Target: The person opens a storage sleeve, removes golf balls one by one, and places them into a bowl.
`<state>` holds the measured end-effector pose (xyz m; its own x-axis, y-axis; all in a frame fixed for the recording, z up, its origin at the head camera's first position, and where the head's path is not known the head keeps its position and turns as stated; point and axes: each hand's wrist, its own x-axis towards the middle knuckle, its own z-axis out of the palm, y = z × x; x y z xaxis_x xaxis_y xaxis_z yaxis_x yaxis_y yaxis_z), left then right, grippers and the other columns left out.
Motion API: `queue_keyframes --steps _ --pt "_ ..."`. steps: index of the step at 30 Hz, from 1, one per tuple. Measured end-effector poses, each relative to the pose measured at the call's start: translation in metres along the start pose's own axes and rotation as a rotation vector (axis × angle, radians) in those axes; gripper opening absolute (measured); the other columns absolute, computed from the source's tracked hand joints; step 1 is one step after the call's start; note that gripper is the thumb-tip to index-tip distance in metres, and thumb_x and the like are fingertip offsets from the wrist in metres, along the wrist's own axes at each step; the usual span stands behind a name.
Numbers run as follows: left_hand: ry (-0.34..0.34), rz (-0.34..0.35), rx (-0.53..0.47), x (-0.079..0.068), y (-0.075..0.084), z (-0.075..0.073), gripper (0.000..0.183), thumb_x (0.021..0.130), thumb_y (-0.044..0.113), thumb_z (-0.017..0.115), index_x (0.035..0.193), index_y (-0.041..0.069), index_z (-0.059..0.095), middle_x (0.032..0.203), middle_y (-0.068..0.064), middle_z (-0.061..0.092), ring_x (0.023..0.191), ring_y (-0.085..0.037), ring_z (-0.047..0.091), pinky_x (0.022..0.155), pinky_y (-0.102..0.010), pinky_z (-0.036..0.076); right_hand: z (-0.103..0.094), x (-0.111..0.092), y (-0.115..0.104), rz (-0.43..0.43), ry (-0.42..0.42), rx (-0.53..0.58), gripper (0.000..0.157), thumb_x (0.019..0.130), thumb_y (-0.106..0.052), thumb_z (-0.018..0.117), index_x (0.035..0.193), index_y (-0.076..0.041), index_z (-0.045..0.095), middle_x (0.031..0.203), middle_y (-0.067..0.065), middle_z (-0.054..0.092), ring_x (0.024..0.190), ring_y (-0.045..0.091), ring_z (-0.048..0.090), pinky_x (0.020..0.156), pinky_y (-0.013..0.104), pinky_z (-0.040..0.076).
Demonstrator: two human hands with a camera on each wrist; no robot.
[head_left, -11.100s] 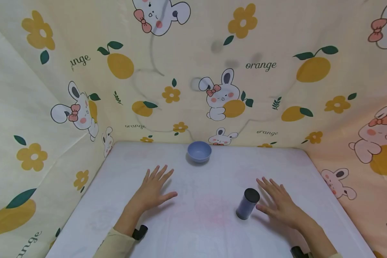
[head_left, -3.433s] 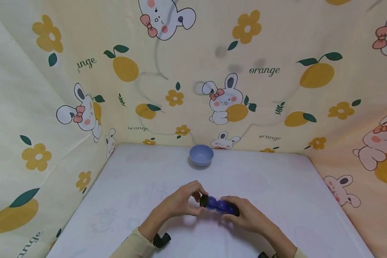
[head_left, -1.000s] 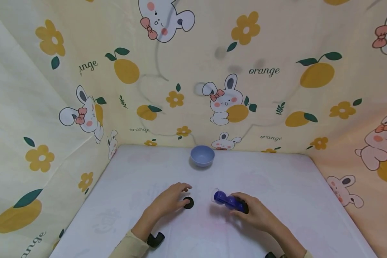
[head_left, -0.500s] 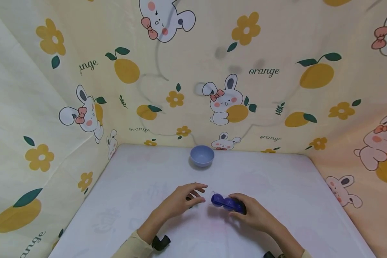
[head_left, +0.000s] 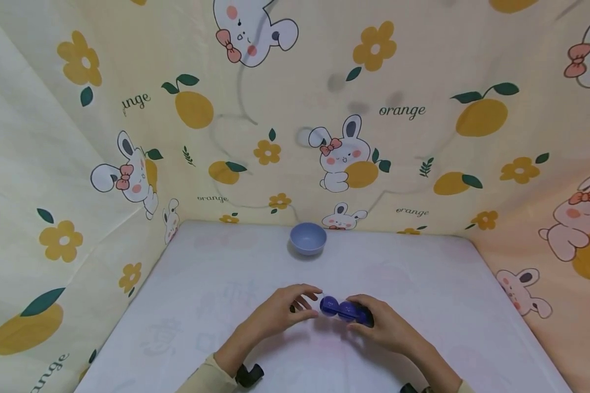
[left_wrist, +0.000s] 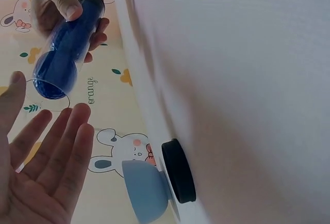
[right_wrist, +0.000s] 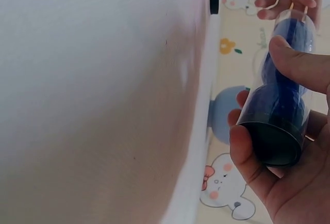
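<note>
My right hand (head_left: 369, 319) grips a clear plastic tube (head_left: 342, 309) with blue balls inside, held sideways just above the white table (head_left: 201, 284). The tube's black base sits in my palm (right_wrist: 273, 146) and its uncapped mouth (left_wrist: 50, 87) points left. Just left of that mouth is my left hand (head_left: 302, 302), open with straight fingers and palm up (left_wrist: 46, 172), holding nothing. The tube's black lid (left_wrist: 179, 171) lies flat on the table, mostly hidden under the left hand in the head view.
A small blue bowl (head_left: 308, 238) stands at the back middle of the table, against the patterned cloth wall (head_left: 295, 109). Cloth walls close in the left, back and right sides.
My left hand has left the black lid on the table and moved right, up to the tube's mouth. The right hand has brought the tube slightly left toward it.
</note>
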<state>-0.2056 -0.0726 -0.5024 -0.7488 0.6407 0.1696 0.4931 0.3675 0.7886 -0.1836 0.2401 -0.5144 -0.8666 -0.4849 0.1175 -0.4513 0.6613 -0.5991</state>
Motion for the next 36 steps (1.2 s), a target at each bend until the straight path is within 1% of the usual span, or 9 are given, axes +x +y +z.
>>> queue_keyframes --steps 5,12,17,22,28,30,36 --pt "0.012 -0.008 -0.007 0.0 0.0 0.002 0.047 0.102 0.035 0.075 0.146 0.022 0.062 0.131 -0.012 0.072 0.102 -0.003 0.07 0.09 -0.028 0.061 0.0 0.001 -0.001 -0.009 0.004 -0.01 0.054 0.094 -0.034 0.085 0.139 -0.012 0.066 0.136 0.004 0.07 0.123 0.026 0.068 0.103 0.049 0.056" --pt "0.016 -0.046 0.01 0.001 0.001 0.002 0.045 0.102 0.033 0.076 0.143 0.02 0.063 0.128 -0.009 0.074 0.101 -0.002 0.07 0.091 -0.03 0.061 -0.001 0.002 -0.004 -0.026 0.013 -0.053 0.053 0.094 -0.032 0.086 0.138 -0.011 0.067 0.134 0.004 0.071 0.121 0.026 0.069 0.101 0.05 0.057" --pt "0.021 -0.045 0.006 0.0 0.002 0.004 0.044 0.101 0.029 0.077 0.141 0.016 0.065 0.126 -0.011 0.075 0.099 -0.003 0.071 0.091 -0.035 0.062 -0.002 0.002 -0.006 -0.038 0.029 -0.084 0.053 0.093 -0.033 0.087 0.137 -0.012 0.067 0.133 0.003 0.071 0.12 0.026 0.069 0.101 0.05 0.057" --pt "0.027 -0.055 0.0 -0.001 0.002 0.005 0.044 0.101 0.028 0.078 0.141 0.017 0.065 0.126 -0.01 0.075 0.098 -0.003 0.071 0.089 -0.031 0.062 -0.004 0.002 -0.008 -0.043 0.035 -0.106 0.052 0.092 -0.033 0.087 0.136 -0.012 0.068 0.131 0.002 0.072 0.119 0.025 0.069 0.102 0.051 0.056" --pt "0.031 -0.061 -0.02 -0.002 0.001 0.007 0.045 0.1 0.025 0.079 0.141 0.01 0.065 0.125 -0.008 0.076 0.099 -0.005 0.073 0.091 -0.034 0.062 -0.006 0.002 -0.011 -0.021 0.032 -0.131 0.053 0.092 -0.032 0.087 0.137 -0.011 0.068 0.133 0.007 0.071 0.121 0.028 0.068 0.103 0.054 0.056" --pt "0.029 -0.066 -0.031 -0.002 0.0 0.007 0.046 0.1 0.024 0.079 0.14 0.009 0.065 0.125 -0.006 0.076 0.101 -0.005 0.073 0.092 -0.033 0.062 -0.007 0.001 -0.012 -0.02 0.032 -0.14 0.053 0.092 -0.032 0.088 0.137 -0.012 0.068 0.133 0.006 0.071 0.12 0.027 0.068 0.102 0.053 0.057" --pt "0.026 -0.082 -0.045 -0.001 -0.001 0.009 0.046 0.1 0.025 0.08 0.14 0.009 0.065 0.126 -0.004 0.076 0.103 -0.006 0.074 0.092 -0.028 0.061 -0.007 0.001 -0.014 -0.026 0.039 -0.164 0.052 0.091 -0.032 0.088 0.136 -0.013 0.068 0.132 0.004 0.071 0.118 0.023 0.068 0.098 0.049 0.058"
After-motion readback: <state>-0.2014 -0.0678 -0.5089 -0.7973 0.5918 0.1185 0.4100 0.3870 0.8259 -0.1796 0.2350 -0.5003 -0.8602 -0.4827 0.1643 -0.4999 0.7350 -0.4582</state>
